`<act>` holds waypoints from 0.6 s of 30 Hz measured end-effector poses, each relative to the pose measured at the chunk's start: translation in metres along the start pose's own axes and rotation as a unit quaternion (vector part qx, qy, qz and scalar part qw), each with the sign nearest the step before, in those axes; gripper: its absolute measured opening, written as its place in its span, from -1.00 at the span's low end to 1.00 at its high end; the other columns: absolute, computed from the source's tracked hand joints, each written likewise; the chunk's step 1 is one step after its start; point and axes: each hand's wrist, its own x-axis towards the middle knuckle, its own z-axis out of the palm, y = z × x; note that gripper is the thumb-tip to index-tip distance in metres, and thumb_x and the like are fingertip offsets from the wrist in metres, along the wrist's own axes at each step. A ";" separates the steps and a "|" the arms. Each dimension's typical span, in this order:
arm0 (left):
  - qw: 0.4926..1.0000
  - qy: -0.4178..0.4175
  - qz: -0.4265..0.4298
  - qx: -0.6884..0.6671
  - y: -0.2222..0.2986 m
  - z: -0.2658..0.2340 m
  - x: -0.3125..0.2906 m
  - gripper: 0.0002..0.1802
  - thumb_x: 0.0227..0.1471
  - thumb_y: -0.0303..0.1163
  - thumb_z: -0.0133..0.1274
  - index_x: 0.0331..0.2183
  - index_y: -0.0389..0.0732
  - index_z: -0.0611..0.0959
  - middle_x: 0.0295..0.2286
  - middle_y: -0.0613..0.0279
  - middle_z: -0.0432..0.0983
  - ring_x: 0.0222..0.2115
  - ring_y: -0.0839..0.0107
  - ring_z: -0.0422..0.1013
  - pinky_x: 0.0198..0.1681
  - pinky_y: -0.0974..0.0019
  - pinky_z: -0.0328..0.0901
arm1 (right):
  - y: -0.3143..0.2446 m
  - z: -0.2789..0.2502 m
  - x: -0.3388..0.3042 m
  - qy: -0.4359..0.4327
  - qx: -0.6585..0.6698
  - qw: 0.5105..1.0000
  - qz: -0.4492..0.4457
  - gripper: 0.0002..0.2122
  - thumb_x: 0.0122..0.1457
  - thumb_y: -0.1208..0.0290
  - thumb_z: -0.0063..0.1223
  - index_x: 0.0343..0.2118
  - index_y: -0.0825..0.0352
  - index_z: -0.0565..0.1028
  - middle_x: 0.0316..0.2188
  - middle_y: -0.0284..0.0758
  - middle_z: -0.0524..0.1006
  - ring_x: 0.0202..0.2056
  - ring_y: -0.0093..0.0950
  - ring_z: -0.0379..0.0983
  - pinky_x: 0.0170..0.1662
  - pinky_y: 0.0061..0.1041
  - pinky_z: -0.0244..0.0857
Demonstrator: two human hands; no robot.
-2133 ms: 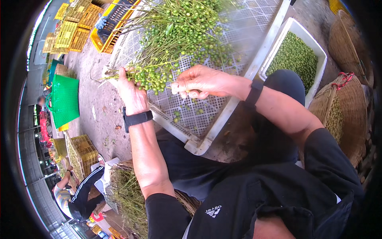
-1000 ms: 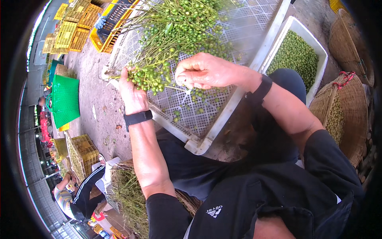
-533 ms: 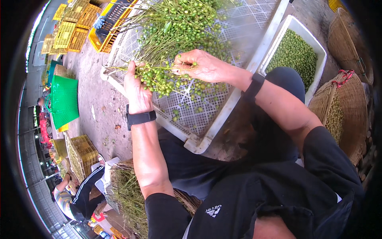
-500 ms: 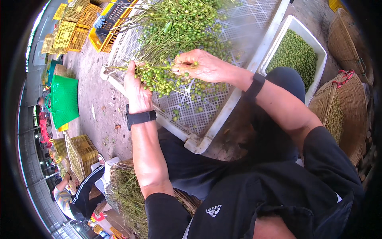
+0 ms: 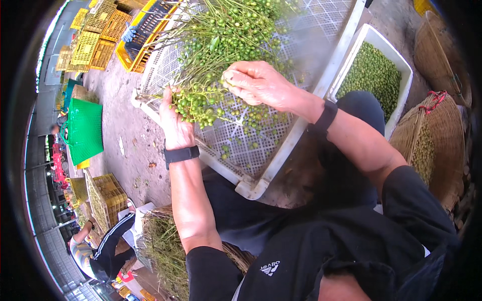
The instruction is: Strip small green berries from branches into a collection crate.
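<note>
My left hand (image 5: 175, 120) is closed around the stems of a sprig of small round green berries (image 5: 196, 104), which hangs over the near corner of a white mesh tray (image 5: 258, 175). Just right of it, my right hand (image 5: 258, 85) is curled with thumb and fingertips pinched together. A pale green bit shows at those fingertips, too small to name. Beyond both hands lies a big heap of berry sprigs (image 5: 236, 30), stems pointing left. Loose berries (image 5: 251, 125) are scattered over the mesh under my hands.
Right of the tray stands a white tub (image 5: 406, 75) full of loose berries, beside wicker baskets (image 5: 447, 145). Left are a green basket (image 5: 85, 130), yellow crates (image 5: 103, 27) and a yellow-and-black crate (image 5: 131, 60). Stripped stems (image 5: 160, 246) fill a basket near my left elbow; another person (image 5: 103, 251) sits behind.
My right hand has shifted slightly right and curled its fingers, moving a little off the sprig. The sprig in my left hand hangs with fewer berries showing on its right side.
</note>
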 end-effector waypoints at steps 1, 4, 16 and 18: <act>0.999 -0.016 0.014 -0.031 0.003 -0.013 0.009 -0.81 0.17 -0.29 -0.17 -0.42 -0.15 0.43 -0.55 0.34 0.40 -0.56 0.49 0.37 -0.48 0.41 0.34 | -0.002 -0.002 0.000 -0.022 0.037 0.999 -0.010 -0.78 0.24 0.31 -0.15 -0.38 0.39 0.40 -0.62 -0.46 0.31 -0.69 -0.76 0.11 -0.69 -0.76 -0.03; 1.000 0.006 0.015 -0.025 0.003 -0.015 0.010 -0.82 0.16 -0.29 -0.14 -0.42 -0.15 0.43 -0.56 0.34 0.40 -0.56 0.49 0.37 -0.48 0.41 0.34 | -0.008 -0.009 -0.001 -0.057 0.144 0.988 0.022 -0.84 0.18 0.42 -0.14 -0.35 0.44 0.38 -0.58 -0.43 0.32 -0.69 -0.73 0.13 -0.70 -0.76 -0.02; 0.991 -0.122 -0.044 -0.039 -0.007 -0.011 0.012 -0.83 0.15 -0.28 -0.12 -0.44 -0.12 0.46 -0.56 0.32 0.42 -0.57 0.48 0.36 -0.48 0.43 0.32 | 0.004 0.009 0.000 -0.004 -0.323 0.916 -0.238 -0.85 0.02 0.40 0.13 -0.41 0.37 0.46 -0.61 -0.27 0.44 -0.56 -0.43 0.39 -0.47 -0.46 0.24; 0.997 -0.077 -0.025 -0.020 -0.006 -0.012 0.013 -0.83 0.15 -0.28 -0.12 -0.44 -0.12 0.46 -0.56 0.33 0.43 -0.57 0.48 0.36 -0.49 0.43 0.32 | 0.005 0.009 0.001 -0.019 -0.326 0.910 -0.255 -0.85 0.06 0.38 0.09 -0.45 0.38 0.46 -0.59 -0.21 0.44 -0.57 -0.39 0.37 -0.48 -0.45 0.23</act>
